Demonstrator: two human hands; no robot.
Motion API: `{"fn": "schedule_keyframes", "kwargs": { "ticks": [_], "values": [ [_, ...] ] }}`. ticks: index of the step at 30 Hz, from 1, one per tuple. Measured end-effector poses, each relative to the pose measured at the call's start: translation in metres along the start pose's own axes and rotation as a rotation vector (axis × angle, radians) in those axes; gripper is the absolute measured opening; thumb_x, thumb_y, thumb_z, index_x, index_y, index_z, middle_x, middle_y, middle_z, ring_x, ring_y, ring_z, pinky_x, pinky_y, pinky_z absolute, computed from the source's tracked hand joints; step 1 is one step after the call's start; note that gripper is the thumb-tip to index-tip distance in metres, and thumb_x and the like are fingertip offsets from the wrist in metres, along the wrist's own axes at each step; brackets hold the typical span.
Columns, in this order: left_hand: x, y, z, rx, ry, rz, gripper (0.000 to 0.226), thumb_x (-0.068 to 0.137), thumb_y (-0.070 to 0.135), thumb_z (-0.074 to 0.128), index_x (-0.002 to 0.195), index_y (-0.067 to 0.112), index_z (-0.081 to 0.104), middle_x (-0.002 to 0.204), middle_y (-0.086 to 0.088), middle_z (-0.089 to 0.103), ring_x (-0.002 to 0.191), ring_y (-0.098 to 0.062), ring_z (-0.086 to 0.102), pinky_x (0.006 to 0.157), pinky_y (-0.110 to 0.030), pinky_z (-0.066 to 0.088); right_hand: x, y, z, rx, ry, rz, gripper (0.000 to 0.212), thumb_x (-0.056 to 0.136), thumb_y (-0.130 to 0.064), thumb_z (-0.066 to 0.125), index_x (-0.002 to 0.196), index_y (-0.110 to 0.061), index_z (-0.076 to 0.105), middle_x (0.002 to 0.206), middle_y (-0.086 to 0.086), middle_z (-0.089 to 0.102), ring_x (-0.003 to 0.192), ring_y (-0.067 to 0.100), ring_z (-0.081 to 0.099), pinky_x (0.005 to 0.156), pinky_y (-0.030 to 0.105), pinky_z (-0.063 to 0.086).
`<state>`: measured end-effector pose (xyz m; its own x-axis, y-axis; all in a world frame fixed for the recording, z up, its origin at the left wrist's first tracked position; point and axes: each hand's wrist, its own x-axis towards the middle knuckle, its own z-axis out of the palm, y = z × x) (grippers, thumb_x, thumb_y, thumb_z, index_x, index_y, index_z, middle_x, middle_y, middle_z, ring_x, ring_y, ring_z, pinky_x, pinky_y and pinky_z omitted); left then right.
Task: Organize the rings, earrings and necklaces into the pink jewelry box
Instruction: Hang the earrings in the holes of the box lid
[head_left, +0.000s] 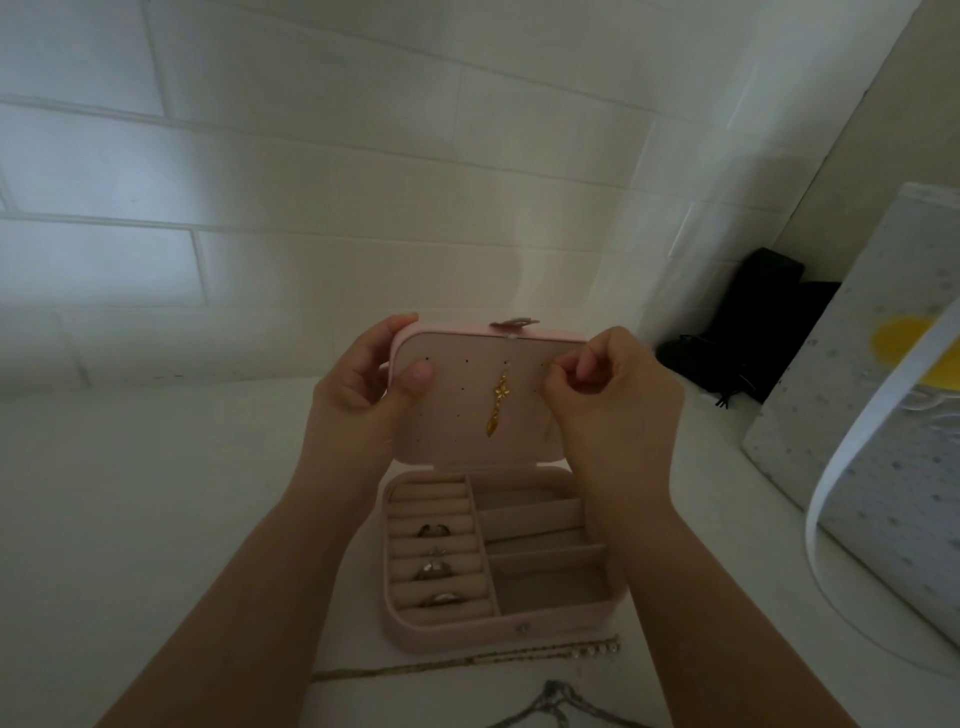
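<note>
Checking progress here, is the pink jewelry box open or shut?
Open: the lid stands upright, steadied by the left hand, with rings showing in the tray below.

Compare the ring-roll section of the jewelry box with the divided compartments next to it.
The ring-roll section fills the box's left side; the divided compartments fill the right. The rolls form padded ridges, while the compartments are flat-bottomed bins split by thin walls. The rolls hold several rings; the compartments look empty. Both share the same beige lining.

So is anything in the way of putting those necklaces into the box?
Nothing visible blocks them. The necklaces lie on the table in front of the box, its lid is held open, and the right-hand compartments look empty. Both hands are busy at the lid, though.
</note>
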<state>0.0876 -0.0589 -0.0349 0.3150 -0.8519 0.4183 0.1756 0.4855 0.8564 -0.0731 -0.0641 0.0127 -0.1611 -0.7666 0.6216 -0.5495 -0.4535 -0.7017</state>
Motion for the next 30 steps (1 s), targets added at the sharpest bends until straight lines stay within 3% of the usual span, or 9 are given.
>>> {"fn": "schedule_keyframes", "kwargs": {
  "ticks": [6,9,12,16,22,26,30],
  "values": [
    [0.0,0.0,-0.001,0.013,-0.005,0.002,0.033,0.074,0.02,0.063,0.104,0.033,0.061,0.085,0.019,0.071,0.079,0.002,0.063,0.063,-0.014,0.051,-0.001,0.001,0.003,-0.055,-0.004,-0.034,0.033,0.071,-0.001,0.059,0.055,-0.021,0.038,0.057,0.003,0.056,0.068,0.02,0.052,0.057,0.018,0.039],
    [0.0,-0.001,-0.001,0.008,-0.005,-0.005,0.034,0.073,0.02,0.062,0.105,0.032,0.06,0.085,0.019,0.071,0.078,0.002,0.063,0.063,-0.014,0.051,-0.001,0.002,0.002,-0.088,-0.055,-0.063,0.026,0.072,0.0,0.06,0.058,-0.018,0.046,0.06,0.002,0.059,0.063,0.016,0.054,0.058,0.017,0.041],
    [0.0,-0.001,-0.001,0.005,-0.001,-0.008,0.036,0.074,0.02,0.062,0.109,0.029,0.059,0.083,0.018,0.071,0.076,0.002,0.063,0.062,-0.014,0.051,0.002,0.001,-0.001,-0.072,-0.139,-0.058,0.015,0.076,-0.002,0.061,0.07,-0.015,0.061,0.069,-0.002,0.065,0.068,0.013,0.061,0.069,0.026,0.052],
    [0.001,-0.002,-0.002,0.014,-0.011,-0.014,0.039,0.071,0.024,0.066,0.109,0.03,0.059,0.083,0.018,0.071,0.077,0.001,0.063,0.063,-0.016,0.051,0.003,0.003,-0.001,-0.131,-0.151,-0.083,0.017,0.08,-0.009,0.061,0.09,-0.018,0.071,0.084,-0.005,0.071,0.075,0.008,0.063,0.078,0.026,0.053],
    [0.001,-0.003,-0.002,0.02,-0.009,-0.006,0.034,0.074,0.019,0.062,0.106,0.03,0.059,0.081,0.018,0.071,0.076,0.003,0.062,0.063,-0.014,0.051,0.001,0.015,0.0,-0.154,-0.128,-0.138,0.013,0.08,-0.012,0.065,0.088,-0.02,0.072,0.083,-0.005,0.064,0.069,0.001,0.053,0.072,0.01,0.043],
    [0.0,-0.003,-0.002,0.031,-0.011,-0.002,0.032,0.081,0.008,0.063,0.106,0.028,0.058,0.079,0.02,0.071,0.074,0.004,0.063,0.06,-0.012,0.05,0.002,0.019,-0.002,-0.121,-0.108,-0.109,0.009,0.078,-0.019,0.068,0.084,-0.023,0.071,0.079,-0.002,0.063,0.075,0.011,0.055,0.07,0.024,0.044],
    [0.0,-0.003,-0.002,0.042,-0.016,0.009,0.032,0.079,0.012,0.062,0.105,0.03,0.058,0.08,0.021,0.071,0.075,0.005,0.062,0.061,-0.012,0.05,0.003,0.025,-0.005,-0.132,-0.154,-0.088,0.008,0.078,-0.024,0.068,0.085,-0.024,0.072,0.079,0.0,0.063,0.076,0.012,0.055,0.07,0.026,0.043]
  ]
}}
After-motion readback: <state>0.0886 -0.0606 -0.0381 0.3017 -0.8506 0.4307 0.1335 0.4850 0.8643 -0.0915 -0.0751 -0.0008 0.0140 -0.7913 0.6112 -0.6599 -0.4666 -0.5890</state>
